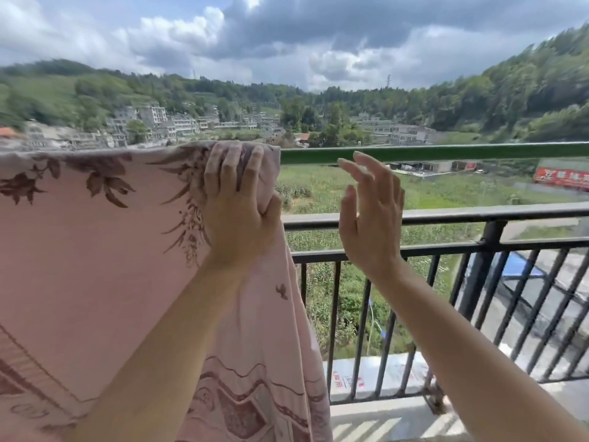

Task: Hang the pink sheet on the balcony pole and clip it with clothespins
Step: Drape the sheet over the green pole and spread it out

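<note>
The pink sheet (95, 250), printed with dark red flowers, hangs over the green balcony pole (430, 153) and covers its left part. My left hand (237, 205) grips the sheet's right edge at the pole, fingers over the top and thumb pinching the fabric. Just to the right of the sheet's edge, my right hand (369, 212) is raised with its fingers spread, below the bare pole, and holds nothing. No clothespins are in view.
A black metal railing (446, 215) with vertical bars runs below and beyond the pole, with a thick post (484, 269) at the right. The concrete balcony edge (382, 413) lies at its foot. Beyond are fields, buildings and wooded hills.
</note>
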Motion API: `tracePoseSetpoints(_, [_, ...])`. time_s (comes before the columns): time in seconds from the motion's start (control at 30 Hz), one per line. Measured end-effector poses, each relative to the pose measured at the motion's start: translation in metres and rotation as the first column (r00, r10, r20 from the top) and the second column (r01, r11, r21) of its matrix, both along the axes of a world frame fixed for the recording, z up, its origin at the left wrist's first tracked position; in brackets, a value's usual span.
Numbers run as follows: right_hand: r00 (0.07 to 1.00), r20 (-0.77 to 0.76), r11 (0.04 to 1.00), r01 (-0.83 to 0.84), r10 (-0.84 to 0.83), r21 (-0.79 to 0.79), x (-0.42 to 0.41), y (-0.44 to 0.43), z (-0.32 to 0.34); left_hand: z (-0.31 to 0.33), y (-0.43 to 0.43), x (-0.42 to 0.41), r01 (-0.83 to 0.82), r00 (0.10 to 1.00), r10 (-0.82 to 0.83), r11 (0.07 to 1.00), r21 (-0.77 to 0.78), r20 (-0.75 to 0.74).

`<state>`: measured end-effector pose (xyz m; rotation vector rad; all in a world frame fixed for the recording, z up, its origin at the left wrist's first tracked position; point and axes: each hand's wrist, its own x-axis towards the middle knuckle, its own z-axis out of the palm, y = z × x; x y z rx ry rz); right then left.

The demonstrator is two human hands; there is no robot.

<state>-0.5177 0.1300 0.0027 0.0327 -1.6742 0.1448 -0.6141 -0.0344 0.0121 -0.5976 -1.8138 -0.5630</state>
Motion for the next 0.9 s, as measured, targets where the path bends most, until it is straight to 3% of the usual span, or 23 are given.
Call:
tracePoseSetpoints(0.07, [0.995, -0.044, 0.99, 0.097, -0.093, 0.098, -0.005, 0.015, 0.032, -0.001, 0.0, -0.014, 0.019, 0.997, -0.019, 1.0, 0.001, -0.08])
tracePoseSetpoints(0.2, [0.938, 0.253, 0.956, 0.179, -0.237, 0.23, -0.035, 0.026, 0.056, 0.001, -0.003, -0.028, 0.033, 0.992, -0.029, 0.999, 0.032, -0.123])
tracePoseSetpoints(0.23, [0.933, 0.265, 0.957, 0.185, -0.242, 0.224, -0.042, 0.026, 0.052, 0.001, -0.004, -0.028, 0.047, 0.991, -0.043, 0.998, 0.028, -0.13])
tracePoseSetpoints(0.4, [0.972, 0.108, 0.97, 0.192, -0.209, 0.147, -0.063, 0.014, 0.041, 0.006, -0.028, -0.026, 0.148, 0.976, -0.147, 0.989, -0.004, -0.161])
tracePoseSetpoints(0.5, [0.972, 0.178, 0.974, 0.116, -0.151, 0.193, -0.064, -0.008, 0.053, 0.011, -0.045, -0.014, 0.148, 0.982, -0.149, 0.989, -0.018, -0.118])
tracePoseSetpoints(0.6, [0.963, 0.26, 0.977, 0.015, -0.072, 0.212, -0.054, -0.021, 0.069, 0.018, -0.054, 0.008, 0.139, 0.99, -0.135, 0.984, 0.11, -0.037])
tracePoseSetpoints(0.67, [0.941, 0.331, 0.962, -0.15, 0.068, 0.229, -0.05, -0.024, 0.081, 0.026, -0.056, 0.02, 0.162, 0.985, -0.169, 0.97, 0.182, 0.024])
tracePoseSetpoints(0.77, [0.835, 0.512, 0.912, -0.351, 0.202, 0.213, -0.054, -0.027, 0.096, 0.047, -0.058, 0.029, 0.151, 0.966, -0.202, 0.948, 0.281, 0.163])
tracePoseSetpoints(0.9, [0.664, 0.711, 0.886, -0.446, 0.23, 0.13, -0.069, -0.024, 0.117, 0.068, -0.062, 0.031, 0.138, 0.879, -0.31, 0.892, 0.43, 0.361])
